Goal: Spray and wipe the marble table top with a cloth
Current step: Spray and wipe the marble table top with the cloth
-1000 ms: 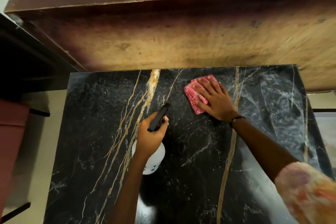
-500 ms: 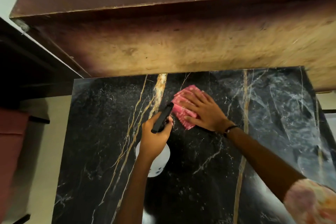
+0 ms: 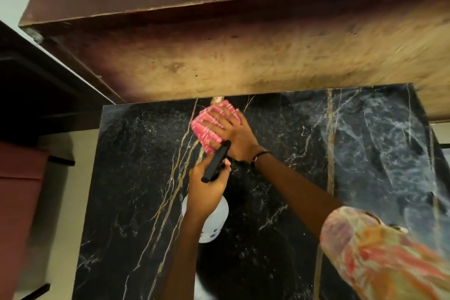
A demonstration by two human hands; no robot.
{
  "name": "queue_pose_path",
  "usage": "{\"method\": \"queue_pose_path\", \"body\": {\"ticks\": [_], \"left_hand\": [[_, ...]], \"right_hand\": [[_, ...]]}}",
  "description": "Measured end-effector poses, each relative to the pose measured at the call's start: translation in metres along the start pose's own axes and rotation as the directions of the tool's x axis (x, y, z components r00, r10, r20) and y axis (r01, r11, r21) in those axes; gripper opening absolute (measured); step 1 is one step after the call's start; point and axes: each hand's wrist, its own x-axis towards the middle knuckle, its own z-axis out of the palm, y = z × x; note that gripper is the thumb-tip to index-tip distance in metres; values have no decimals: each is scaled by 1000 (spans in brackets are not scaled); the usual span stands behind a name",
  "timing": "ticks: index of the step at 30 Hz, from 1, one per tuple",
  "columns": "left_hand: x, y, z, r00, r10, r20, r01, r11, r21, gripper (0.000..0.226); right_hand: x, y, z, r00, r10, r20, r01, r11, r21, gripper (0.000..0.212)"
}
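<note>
The black marble table top (image 3: 280, 202) with gold and white veins fills the lower middle. My right hand (image 3: 232, 130) presses flat on a pink cloth (image 3: 207, 129) near the table's far edge, left of centre. My left hand (image 3: 207, 186) holds a white spray bottle (image 3: 214, 219) with a black trigger head (image 3: 216, 161) above the table, just in front of the cloth. The bottle's body is largely hidden by my hand and wrist. Streaky wet patches show on the table's right side.
A worn wooden board (image 3: 243, 56) with a dark brown rim runs along the far edge of the table. A dark red piece of furniture (image 3: 19, 202) stands at the left beyond a strip of pale floor (image 3: 63, 202). My patterned sleeve (image 3: 379, 256) covers the lower right.
My right hand has slid the pink cloth leftward and toward the far edge. My left hand with the spray bottle has stayed in roughly the same place over the table.
</note>
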Motion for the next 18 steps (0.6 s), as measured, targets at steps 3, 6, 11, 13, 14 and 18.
{"method": "queue_pose_path", "body": {"ticks": [3, 6, 11, 13, 14, 18], "left_hand": [[-2, 2, 14, 999, -42, -28, 43, 999, 9, 15], [-3, 8, 30, 999, -48, 1, 48, 999, 18, 15], [-1, 17, 62, 1000, -28, -3, 28, 999, 26, 13], [-3, 22, 75, 1000, -21, 17, 21, 999, 31, 13], [-4, 25, 80, 1000, -15, 24, 14, 999, 36, 14], [-1, 34, 101, 999, 4, 39, -5, 1000, 23, 20]], "right_hand": [[-55, 12, 0, 995, -87, -43, 88, 996, 11, 56], [-111, 52, -15, 998, -31, -46, 30, 999, -36, 57], [-131, 150, -41, 978, 207, -3, -206, 975, -78, 65], [-108, 166, -49, 947, 319, 21, -318, 946, -61, 69], [-94, 167, -51, 931, 364, 23, -362, 931, -46, 70], [-51, 145, -51, 944, 324, 63, -324, 946, -6, 76]]}}
